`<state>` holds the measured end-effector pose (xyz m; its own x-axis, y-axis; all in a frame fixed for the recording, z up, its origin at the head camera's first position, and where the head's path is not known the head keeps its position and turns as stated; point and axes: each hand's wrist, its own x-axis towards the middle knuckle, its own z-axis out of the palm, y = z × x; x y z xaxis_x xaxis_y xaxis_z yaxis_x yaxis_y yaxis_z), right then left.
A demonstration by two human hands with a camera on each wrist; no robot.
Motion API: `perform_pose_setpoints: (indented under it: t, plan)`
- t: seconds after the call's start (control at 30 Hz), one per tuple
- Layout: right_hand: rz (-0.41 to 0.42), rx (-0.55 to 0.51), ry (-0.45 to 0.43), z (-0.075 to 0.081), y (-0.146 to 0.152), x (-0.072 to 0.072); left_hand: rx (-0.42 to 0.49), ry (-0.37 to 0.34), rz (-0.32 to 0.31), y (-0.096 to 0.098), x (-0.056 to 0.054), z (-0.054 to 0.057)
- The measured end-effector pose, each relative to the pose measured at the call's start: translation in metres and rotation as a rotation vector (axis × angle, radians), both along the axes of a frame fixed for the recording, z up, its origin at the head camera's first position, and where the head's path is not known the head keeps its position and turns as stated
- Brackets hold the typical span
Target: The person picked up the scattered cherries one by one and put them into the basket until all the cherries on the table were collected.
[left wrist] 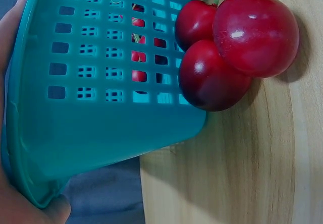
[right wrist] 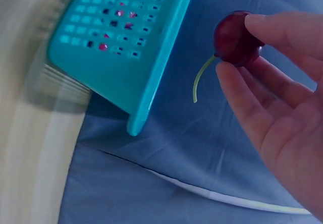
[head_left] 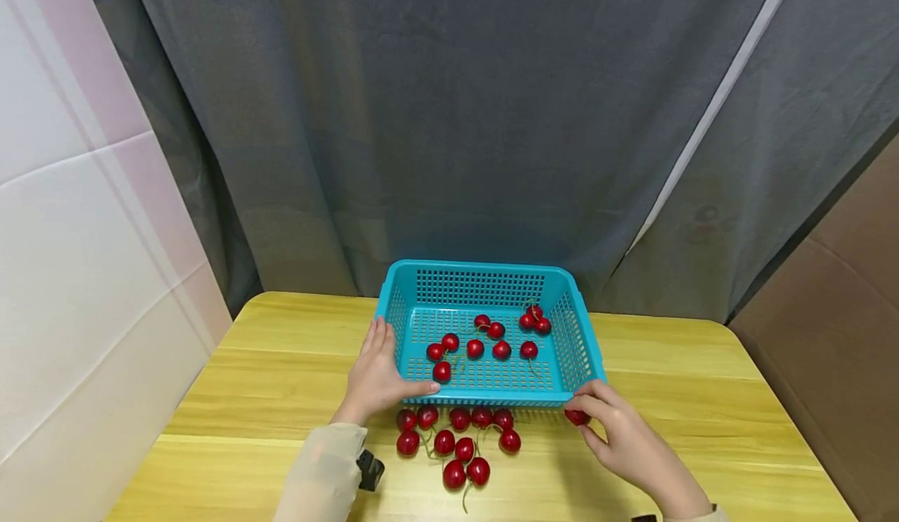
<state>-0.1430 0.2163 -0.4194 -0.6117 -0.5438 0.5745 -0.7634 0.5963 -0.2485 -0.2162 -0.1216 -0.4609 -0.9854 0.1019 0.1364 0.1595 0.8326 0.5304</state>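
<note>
A turquoise plastic basket point(head_left: 481, 398) with perforated walls stands on the table. My left hand point(head_left: 379, 374) holds its near left corner, thumb along the front rim and fingers against the left side. Several red cherries point(head_left: 475, 349) lie inside on the basket's floor. Between thumb and fingertips my right hand point(head_left: 618, 432) pinches a dark red cherry point(right wrist: 234, 37), just outside the basket's near right corner. Its green stem point(right wrist: 201, 77) hangs down freely in the right wrist view. More loose cherries point(head_left: 445, 442) are spread on the wood right in front of the basket.
The light wooden table point(head_left: 702, 397) reaches out to both sides of the basket. Behind its back edge hangs a grey curtain point(head_left: 449, 116). A white panel point(head_left: 84, 218) stands at left, a brown panel point(head_left: 829, 311) at right.
</note>
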Motion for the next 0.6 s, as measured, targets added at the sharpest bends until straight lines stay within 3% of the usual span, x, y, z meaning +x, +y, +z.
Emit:
perform_pose_setpoints:
  t: [0.27,0.6]
  plan:
    - [0.028,0.061,-0.118,0.011,0.001,-0.035,0.007,-0.014,0.001,0.001,0.001,0.0]
    - [-0.001,0.241,-0.272,0.03,-0.003,-0.084,0.008,-0.013,0.006,-0.001,0.0,-0.001]
